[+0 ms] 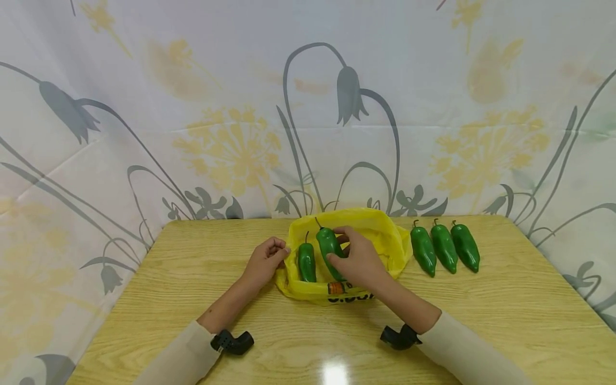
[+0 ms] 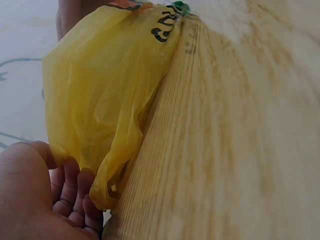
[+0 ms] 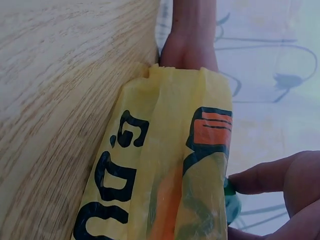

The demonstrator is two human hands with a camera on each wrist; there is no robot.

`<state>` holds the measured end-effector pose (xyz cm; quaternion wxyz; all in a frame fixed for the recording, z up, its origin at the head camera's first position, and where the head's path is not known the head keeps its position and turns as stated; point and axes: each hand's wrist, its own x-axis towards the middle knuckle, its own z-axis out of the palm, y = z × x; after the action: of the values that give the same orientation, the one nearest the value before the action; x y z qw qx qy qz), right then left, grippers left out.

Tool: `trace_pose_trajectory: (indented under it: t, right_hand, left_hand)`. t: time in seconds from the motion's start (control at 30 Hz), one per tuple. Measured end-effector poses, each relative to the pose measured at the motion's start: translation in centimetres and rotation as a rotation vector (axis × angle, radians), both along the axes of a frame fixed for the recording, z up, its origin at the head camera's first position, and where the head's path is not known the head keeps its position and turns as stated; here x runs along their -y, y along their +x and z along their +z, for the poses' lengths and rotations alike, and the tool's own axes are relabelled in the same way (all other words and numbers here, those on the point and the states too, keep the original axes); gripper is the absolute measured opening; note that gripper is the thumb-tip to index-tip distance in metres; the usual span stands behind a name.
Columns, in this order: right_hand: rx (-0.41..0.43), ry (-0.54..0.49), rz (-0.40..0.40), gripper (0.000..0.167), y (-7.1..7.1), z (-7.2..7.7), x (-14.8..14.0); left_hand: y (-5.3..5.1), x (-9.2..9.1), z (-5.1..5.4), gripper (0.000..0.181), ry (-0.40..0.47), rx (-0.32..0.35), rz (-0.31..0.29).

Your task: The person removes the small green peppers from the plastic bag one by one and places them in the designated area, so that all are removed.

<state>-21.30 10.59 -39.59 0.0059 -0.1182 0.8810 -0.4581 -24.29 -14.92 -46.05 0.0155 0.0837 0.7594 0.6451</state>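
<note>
A yellow plastic bag [image 1: 392, 251] lies on the table with its mouth spread wide. My left hand [image 1: 266, 261] pinches the bag's left rim between thumb and curled fingers; the left wrist view shows the bag film [image 2: 95, 100] at those fingertips. Over the bag's opening, my right hand [image 1: 362, 259] grips a green pepper [image 1: 329, 243], tilted with its stem toward the back. To its left a second green pepper [image 1: 306, 262] sits inside the bag. In the right wrist view the printed bag side [image 3: 170, 125] hides most of the held pepper [image 3: 232, 205].
Right of the bag, three more green peppers lie side by side on the wooden table [image 1: 202, 267]: a near one [image 1: 423, 251], a middle one [image 1: 444, 248] and a far-right one [image 1: 465, 247]. A flower-patterned cloth [image 1: 231, 80] hangs behind the table.
</note>
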Motion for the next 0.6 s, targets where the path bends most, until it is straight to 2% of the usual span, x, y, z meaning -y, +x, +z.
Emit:
trace_pose_trajectory:
  t: [0.37,0.6]
  right_hand:
    - [0.000,-0.035,-0.004,0.060,0.9,0.9,-1.5]
    - [-0.038,-0.036,-0.015,0.060,1.3,1.8,-2.6]
  left_hand:
    - [-0.1,-0.1,0.0,0.009,-0.002,0.018,0.018]
    - [-0.3,0.1,-0.3,0.011,-0.007,0.011,0.022]
